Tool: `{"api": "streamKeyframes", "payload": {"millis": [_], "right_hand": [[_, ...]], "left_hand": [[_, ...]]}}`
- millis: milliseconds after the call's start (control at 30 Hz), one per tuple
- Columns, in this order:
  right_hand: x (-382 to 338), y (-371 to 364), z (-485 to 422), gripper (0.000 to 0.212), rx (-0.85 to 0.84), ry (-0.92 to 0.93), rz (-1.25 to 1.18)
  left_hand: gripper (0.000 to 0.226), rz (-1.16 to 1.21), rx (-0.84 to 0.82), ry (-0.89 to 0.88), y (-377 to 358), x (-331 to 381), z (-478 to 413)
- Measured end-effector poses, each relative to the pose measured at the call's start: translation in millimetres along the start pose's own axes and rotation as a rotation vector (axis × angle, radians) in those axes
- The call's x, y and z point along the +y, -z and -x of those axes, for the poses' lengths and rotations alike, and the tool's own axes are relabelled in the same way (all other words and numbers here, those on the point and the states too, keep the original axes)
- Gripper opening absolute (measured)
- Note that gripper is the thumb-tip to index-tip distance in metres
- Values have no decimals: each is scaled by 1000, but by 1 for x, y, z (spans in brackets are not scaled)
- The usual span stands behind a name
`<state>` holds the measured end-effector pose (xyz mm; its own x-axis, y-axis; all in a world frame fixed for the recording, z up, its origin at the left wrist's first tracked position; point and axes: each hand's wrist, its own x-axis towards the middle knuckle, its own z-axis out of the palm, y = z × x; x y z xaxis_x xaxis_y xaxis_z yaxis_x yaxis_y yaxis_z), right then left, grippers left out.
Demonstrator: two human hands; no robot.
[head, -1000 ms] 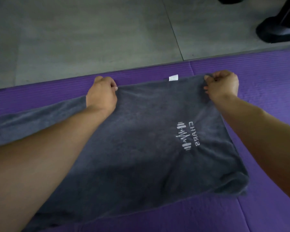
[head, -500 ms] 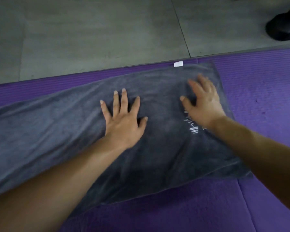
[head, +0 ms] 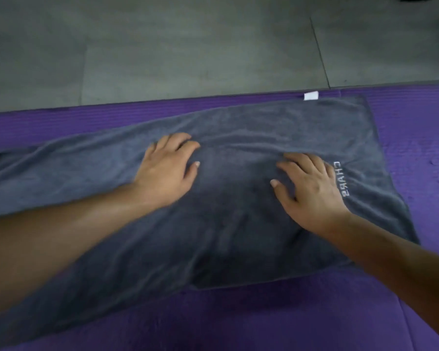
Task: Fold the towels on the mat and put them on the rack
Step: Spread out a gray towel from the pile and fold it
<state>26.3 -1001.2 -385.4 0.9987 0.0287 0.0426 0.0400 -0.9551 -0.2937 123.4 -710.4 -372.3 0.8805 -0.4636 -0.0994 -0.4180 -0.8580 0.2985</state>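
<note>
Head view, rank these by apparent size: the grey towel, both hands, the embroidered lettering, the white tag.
1. grey towel
2. left hand and right hand: about alike, so not ranked against each other
3. embroidered lettering
4. white tag

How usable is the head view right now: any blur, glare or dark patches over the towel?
Head view: dim, flat light with no glare; the left hand is smeared by motion blur, the right hand is sharper; a dark shadow lies on the towel between the hands, toward its near edge; the white lettering is legible; the far edge of the mat bows from wide-angle distortion.
</note>
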Motion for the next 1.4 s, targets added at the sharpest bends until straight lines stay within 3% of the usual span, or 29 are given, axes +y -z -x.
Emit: {"api": "streamKeyframes", "payload": {"millis": [100,200,300,367,500,600,733,900,1000,1133,1267,1333,1400], "right_hand": [[-43,-6,-49,42,-50,101,-164],[-96,-20,-104,28,-192,65,-321],[-140,-36,-156,31,-242,-16,-383],[-159,-47,-183,35,-225,-52,-366],[-172,-58,-209,28,-203,-126,-278],[-175,-58,-212,12,-229,-122,-223],[-176,-59,-212,9,-254,-87,-133],[-182,-63,-211,6,-80,-194,-168],[-189,-66,-207,6,-34,-247,-156],[-210,-65,-187,17,-49,-86,-80],[-271,-75,-177,20,-155,98,-213],[-311,-84,-185,26,-228,167,-253],[-345,-93,-197,31,-249,179,-292]], "left_hand": [[37,-91,52,113,31,-78,2],[39,-166,21,276,56,-150,11],[35,-130,-20,472,70,-206,19],[29,-51,-5,495,71,-225,24],[13,47,32,487,70,-229,28],[11,63,56,476,69,-231,31],[10,65,154,481,68,-239,30],[14,148,268,526,69,-236,13],[24,247,236,467,71,-234,11],[26,150,184,381,86,-262,41],[38,-54,111,687,110,-334,79],[44,-37,60,825,114,-363,92],[48,44,41,850,111,-378,98]]}}
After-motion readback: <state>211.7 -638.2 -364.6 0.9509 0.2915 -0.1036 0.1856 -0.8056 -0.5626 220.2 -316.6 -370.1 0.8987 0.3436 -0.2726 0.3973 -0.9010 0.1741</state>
